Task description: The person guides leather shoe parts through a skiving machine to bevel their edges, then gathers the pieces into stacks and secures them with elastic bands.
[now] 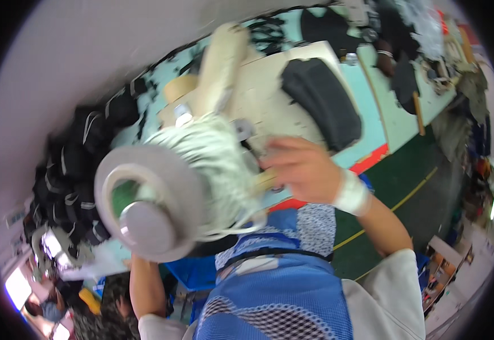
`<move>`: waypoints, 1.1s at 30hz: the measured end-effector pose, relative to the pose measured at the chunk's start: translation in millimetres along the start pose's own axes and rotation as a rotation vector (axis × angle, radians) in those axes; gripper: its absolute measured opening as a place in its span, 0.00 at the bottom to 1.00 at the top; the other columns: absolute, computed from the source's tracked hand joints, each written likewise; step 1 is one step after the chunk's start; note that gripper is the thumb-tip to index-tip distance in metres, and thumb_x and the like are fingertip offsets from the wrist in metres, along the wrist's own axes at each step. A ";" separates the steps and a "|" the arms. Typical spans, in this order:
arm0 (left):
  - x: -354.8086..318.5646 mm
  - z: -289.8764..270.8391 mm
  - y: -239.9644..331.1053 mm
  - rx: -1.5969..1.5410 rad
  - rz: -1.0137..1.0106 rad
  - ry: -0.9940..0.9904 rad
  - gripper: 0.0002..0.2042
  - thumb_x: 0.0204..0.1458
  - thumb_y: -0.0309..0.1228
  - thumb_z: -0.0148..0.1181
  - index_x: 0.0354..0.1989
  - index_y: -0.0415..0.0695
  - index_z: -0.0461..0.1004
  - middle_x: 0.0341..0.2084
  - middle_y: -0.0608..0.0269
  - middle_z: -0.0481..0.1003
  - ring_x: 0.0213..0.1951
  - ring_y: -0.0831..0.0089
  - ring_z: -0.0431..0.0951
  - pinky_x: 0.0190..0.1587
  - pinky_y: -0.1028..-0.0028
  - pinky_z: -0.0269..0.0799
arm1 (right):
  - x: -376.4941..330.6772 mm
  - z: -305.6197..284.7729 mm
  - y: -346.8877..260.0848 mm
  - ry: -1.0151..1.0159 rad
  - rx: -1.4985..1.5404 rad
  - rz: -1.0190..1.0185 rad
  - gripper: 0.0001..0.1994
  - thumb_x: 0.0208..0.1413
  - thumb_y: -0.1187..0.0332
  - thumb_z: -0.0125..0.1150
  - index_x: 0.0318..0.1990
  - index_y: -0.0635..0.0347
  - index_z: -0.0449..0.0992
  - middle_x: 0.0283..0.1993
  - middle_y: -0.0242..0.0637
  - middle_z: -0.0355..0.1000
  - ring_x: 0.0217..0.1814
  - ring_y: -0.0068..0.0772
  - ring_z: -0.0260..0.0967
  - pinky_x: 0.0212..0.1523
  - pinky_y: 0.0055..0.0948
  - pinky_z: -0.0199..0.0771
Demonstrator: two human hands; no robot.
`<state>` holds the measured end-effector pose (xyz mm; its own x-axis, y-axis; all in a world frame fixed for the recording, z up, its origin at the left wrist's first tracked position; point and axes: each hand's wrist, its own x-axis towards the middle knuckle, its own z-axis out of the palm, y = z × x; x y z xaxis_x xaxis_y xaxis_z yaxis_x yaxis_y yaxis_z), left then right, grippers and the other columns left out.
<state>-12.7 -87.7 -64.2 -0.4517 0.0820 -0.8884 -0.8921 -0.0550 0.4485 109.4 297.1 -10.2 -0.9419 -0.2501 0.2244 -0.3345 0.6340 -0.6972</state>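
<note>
A large spool of pale green-white cord (218, 164) with a grey flange (108, 187) fills the left middle of the view, tilted, close to the camera. A round metal-looking disc (147, 226) sits at its near end. My left forearm rises to it from below; my left hand is hidden behind the spool. Just right of the cord is my right hand (300, 167), blurred, fingers bent but apart, with a white band (352, 192) at the wrist. A short beige piece (265, 180) shows under its fingertips; whether they touch it is unclear. A loose cord loop (235, 229) hangs below the spool.
On the light green table (374, 107) lie a beige board (264, 85), a folded black fabric piece (326, 105) and a long cream roll (222, 62). Black bags (77, 153) are piled along the wall at left. A blue bin (193, 272) stands below the table edge.
</note>
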 end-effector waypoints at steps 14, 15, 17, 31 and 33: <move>-2.5 26.3 19.5 0.743 0.374 -0.505 0.14 0.52 0.33 0.65 0.42 0.35 0.75 0.33 0.60 0.76 0.35 0.73 0.74 0.39 0.70 0.70 | 10.9 -38.0 -31.0 -0.021 -0.045 0.360 0.08 0.45 0.72 0.65 0.34 0.64 0.78 0.31 0.42 0.72 0.35 0.46 0.71 0.37 0.39 0.72; -8.0 23.9 20.6 0.748 0.371 -0.485 0.14 0.52 0.33 0.65 0.41 0.36 0.75 0.32 0.60 0.76 0.34 0.73 0.74 0.38 0.71 0.70 | 5.6 -57.7 -41.2 0.203 -0.208 0.309 0.07 0.44 0.72 0.63 0.32 0.62 0.77 0.30 0.40 0.71 0.35 0.45 0.71 0.37 0.39 0.72; -11.9 24.6 21.9 0.771 0.358 -0.470 0.13 0.53 0.33 0.64 0.40 0.36 0.75 0.31 0.61 0.76 0.33 0.73 0.74 0.37 0.71 0.70 | 2.1 -69.1 -38.6 0.426 -0.370 0.264 0.06 0.42 0.73 0.61 0.30 0.61 0.75 0.28 0.39 0.70 0.36 0.43 0.70 0.36 0.39 0.71; -15.4 43.4 20.3 0.913 0.365 -0.457 0.10 0.57 0.34 0.60 0.33 0.38 0.76 0.21 0.65 0.73 0.24 0.77 0.72 0.27 0.74 0.67 | 22.8 21.3 -28.7 0.123 -0.110 0.357 0.12 0.44 0.69 0.67 0.37 0.62 0.76 0.33 0.39 0.72 0.37 0.41 0.71 0.38 0.36 0.72; -28.5 47.7 25.2 0.980 0.395 -0.411 0.10 0.57 0.34 0.59 0.32 0.39 0.77 0.19 0.66 0.73 0.22 0.77 0.72 0.26 0.74 0.67 | 36.0 23.4 -28.0 0.184 -0.051 0.313 0.11 0.45 0.69 0.66 0.37 0.62 0.76 0.33 0.40 0.72 0.37 0.42 0.70 0.39 0.35 0.72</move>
<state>-22.9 -44.0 -23.0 -0.5122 0.5626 -0.6489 -0.2297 0.6383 0.7347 85.7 253.2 1.5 -0.9874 0.0947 0.1268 -0.0254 0.6960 -0.7176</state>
